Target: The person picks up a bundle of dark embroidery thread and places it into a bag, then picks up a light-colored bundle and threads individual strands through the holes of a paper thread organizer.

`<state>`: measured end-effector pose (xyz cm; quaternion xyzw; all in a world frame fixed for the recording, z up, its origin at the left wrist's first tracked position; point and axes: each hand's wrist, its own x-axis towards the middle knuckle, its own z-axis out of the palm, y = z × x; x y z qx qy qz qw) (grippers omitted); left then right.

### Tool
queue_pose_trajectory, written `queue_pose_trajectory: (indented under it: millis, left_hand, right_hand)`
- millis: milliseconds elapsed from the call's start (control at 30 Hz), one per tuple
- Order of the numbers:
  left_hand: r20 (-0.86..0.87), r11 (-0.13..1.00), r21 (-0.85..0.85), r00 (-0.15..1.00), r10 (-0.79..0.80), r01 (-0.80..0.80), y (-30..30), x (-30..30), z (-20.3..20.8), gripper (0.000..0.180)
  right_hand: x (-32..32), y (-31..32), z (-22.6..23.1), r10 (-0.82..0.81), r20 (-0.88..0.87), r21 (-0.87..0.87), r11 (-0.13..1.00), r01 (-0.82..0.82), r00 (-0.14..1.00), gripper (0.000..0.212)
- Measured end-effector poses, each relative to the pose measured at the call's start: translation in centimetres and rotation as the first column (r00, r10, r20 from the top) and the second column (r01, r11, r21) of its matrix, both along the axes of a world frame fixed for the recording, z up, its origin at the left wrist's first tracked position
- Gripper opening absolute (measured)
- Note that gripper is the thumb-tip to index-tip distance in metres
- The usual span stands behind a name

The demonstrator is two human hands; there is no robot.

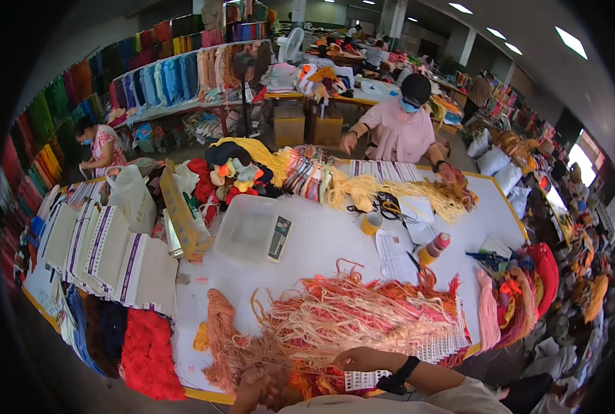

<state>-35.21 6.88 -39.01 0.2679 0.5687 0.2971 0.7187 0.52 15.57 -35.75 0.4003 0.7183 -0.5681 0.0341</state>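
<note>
Touching loose dusty-pink yarn [252,355] with bare left hand [259,394]; curving bare right hand [363,359] over pink-and-cream yarn strands [363,314]

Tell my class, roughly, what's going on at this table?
At the near edge of the table, the person's left hand is at a dusty pink yarn bundle, and the right hand is at the large pink and red yarn pile. Across from them, a co-worker has one hand at the end of the yellow yarn.

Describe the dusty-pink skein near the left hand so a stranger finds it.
On the white table, find the large spread of pink and red strands. Along its left side lies the dusty-pink skein, set apart by its muted, brownish tone.
</note>
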Motion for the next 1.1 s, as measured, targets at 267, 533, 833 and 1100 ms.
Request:
queue_pose_trajectory:
  millis: [267,533,833,1100]
  left_hand:
    - [0.157,0.869,0.329,0.929,0.336,-0.37,-1.4,5.0,5.9,0.015]
    - [0.095,0.625,0.427,0.72,0.688,-0.653,-2.4,-2.0,6.6,0.018]
    - [0.043,0.627,0.222,0.65,0.759,-0.747,2.2,-12.5,-7.5,0.022]
    - [-0.119,0.735,-0.038,0.733,0.67,-0.677,7.7,-16.2,-14.9,0.018]
  right_hand:
    - [3.4,-4.2,0.1,-0.199,-0.036,0.097,0.975,0.202,0.979,0.033]
    - [3.2,2.2,1.7,-0.146,0.019,0.338,0.932,0.131,0.989,0.03]
    - [-9.9,21.1,10.5,-0.084,-0.067,0.573,0.812,0.107,0.994,0.036]
    - [-22.1,37.9,13.5,-0.094,0.071,0.82,0.572,-0.004,0.993,0.037]
